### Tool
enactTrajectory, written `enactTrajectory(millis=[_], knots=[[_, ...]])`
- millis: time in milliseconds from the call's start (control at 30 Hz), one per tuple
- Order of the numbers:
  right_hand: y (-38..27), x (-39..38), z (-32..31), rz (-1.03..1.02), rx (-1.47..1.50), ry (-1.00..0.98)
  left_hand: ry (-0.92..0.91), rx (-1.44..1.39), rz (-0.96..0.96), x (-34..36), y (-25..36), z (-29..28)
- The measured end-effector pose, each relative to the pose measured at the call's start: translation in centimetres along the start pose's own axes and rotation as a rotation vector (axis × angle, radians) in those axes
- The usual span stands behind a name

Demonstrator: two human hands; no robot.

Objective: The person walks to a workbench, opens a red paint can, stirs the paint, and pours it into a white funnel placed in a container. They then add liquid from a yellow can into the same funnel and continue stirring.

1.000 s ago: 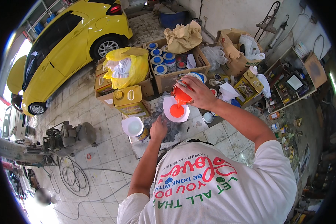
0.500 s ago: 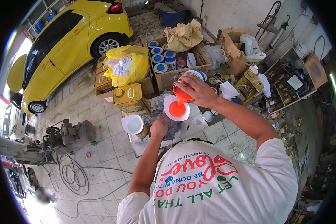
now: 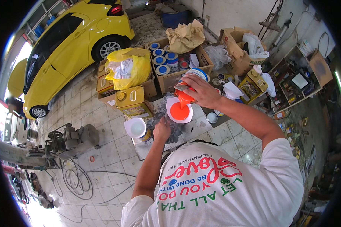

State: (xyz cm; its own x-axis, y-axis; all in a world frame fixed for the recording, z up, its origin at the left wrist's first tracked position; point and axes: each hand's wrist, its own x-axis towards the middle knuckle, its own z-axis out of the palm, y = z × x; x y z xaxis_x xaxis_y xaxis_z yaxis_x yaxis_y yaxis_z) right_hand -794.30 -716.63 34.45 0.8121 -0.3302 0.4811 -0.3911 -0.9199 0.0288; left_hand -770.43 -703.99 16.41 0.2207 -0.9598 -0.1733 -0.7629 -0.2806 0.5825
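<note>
My right hand (image 3: 204, 90) grips a paint can (image 3: 197, 73) from above and holds it tipped on its side. Bright orange-red paint (image 3: 185, 99) runs from its mouth in a thick stream. The stream lands in a container with a flared white paper collar (image 3: 173, 104), where orange paint pools. Left of that container, my left hand (image 3: 162, 130) is low over the stained work surface (image 3: 195, 126), its fingers curled in; whatever they may hold is hidden. Beside it stands a can with a white paper collar (image 3: 130, 125) and pale contents.
Beyond stand a yellow rectangular tin (image 3: 134, 104), a carton of blue-lidded cans (image 3: 166, 81) and a yellow plastic bag (image 3: 130, 75). A small white-topped can (image 3: 212, 118) is at right. An air compressor (image 3: 74, 138) and hose (image 3: 77, 181) lie left; a yellow car (image 3: 70, 49) is behind.
Paint keeps running from the tipped can into the collared container, and the stream looks slightly broader. Both hands stay nearly where they were; the whole view has shifted a little.
</note>
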Motion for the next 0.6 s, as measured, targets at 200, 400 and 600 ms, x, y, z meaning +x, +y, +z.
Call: enactTrajectory(millis=[200, 400, 600], knots=[[0.0, -0.1, 0.1, 0.009, -0.010, -0.017, -0.003, 0.006, 0.012, 0.1, -0.4, 0.3], [0.7, -0.7, 1.1, 0.233, 0.161, -0.025, -0.013, 0.000, 0.001, 0.2, -0.3, 0.1], [0.8, -2.3, 2.1, 0.375, 0.194, -0.089, -0.011, -0.037, -0.015, 0.0, -0.2, -0.3]])
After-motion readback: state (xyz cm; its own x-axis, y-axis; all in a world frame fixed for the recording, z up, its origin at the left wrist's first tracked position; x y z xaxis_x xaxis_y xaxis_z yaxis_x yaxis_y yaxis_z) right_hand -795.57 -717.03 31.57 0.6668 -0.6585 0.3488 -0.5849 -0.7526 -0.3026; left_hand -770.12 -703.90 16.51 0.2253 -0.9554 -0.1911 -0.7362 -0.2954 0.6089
